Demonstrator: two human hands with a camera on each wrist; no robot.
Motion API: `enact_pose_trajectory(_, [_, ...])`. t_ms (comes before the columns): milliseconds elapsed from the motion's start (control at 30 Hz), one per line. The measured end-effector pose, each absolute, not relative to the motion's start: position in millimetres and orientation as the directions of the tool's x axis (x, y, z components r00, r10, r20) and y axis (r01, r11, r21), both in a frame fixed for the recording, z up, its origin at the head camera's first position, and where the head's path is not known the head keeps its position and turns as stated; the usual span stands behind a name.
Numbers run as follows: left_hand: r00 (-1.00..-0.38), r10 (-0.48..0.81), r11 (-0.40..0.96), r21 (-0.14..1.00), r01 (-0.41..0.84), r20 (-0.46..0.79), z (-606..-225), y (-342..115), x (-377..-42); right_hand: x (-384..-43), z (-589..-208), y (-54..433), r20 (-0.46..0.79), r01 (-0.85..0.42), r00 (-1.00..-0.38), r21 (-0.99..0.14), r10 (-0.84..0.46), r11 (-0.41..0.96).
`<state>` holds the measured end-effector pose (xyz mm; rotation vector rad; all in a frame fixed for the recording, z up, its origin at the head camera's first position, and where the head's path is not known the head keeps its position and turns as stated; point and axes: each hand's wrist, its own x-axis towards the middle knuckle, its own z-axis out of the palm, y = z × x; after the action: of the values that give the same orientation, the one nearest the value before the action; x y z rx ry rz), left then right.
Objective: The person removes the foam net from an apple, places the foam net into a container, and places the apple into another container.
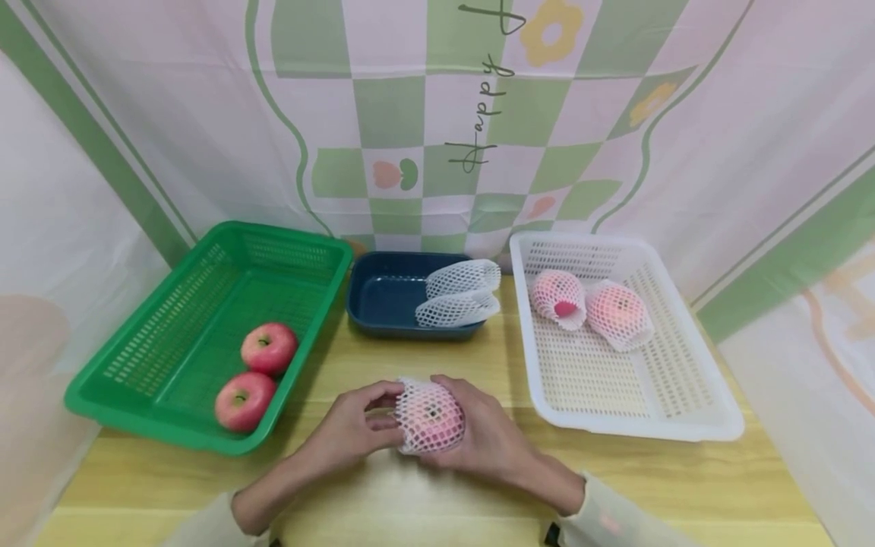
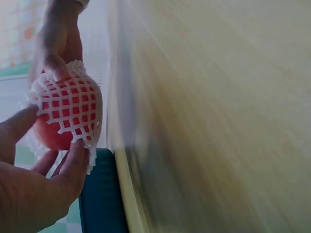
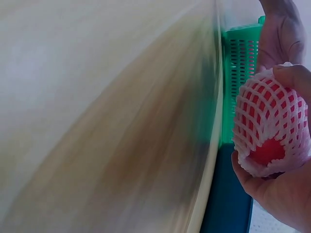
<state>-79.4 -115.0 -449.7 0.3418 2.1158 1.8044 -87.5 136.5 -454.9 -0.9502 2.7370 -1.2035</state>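
Between the two hands, above the table, is a red apple (image 1: 432,419) covered by a white foam net sleeve (image 2: 73,104). My right hand (image 1: 494,434) grips the netted apple from the right, thumb and fingers curled round it. On the other side, my left hand (image 1: 350,427) pinches the open edge of the net with thumb and fingertips. Bare red skin shows through the net's open end in both wrist views. Two bare apples (image 1: 270,349) lie in the green basket (image 1: 205,319). Two netted apples (image 1: 618,313) lie in the white basket (image 1: 588,387).
A dark blue tray (image 1: 383,300) stands at the back middle, with two flat foam net sleeves (image 1: 459,309) lying over its right half. The baskets flank it left and right on the wooden table (image 1: 383,509). A patterned cloth (image 1: 390,114) hangs behind.
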Motion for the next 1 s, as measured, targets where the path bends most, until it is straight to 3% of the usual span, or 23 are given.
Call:
enact_pose_trajectory(533, [-0.892, 0.447, 0.239, 0.970, 0.048, -0.065, -458.3, -104.3, -75.2, -81.5, -449.2, 128.0, 0.293, -0.586, -0.784, -0.639, -0.547, 0.498])
enact_pose_trajectory(700, [-0.902, 0.431, 0.291, 0.948, 0.131, -0.007, -460.2, -98.8, -75.0, -79.3, -449.7, 126.0, 0.322, -0.609, -0.774, -0.615, -0.545, 0.502])
enact_pose_trajectory(1000, [-0.934, 0.358, 0.317, 0.938, 0.142, 0.020, -461.1, -99.8, -72.3, -77.5, -447.9, 123.9, 0.334, -0.620, -0.765, -0.611, -0.550, 0.491])
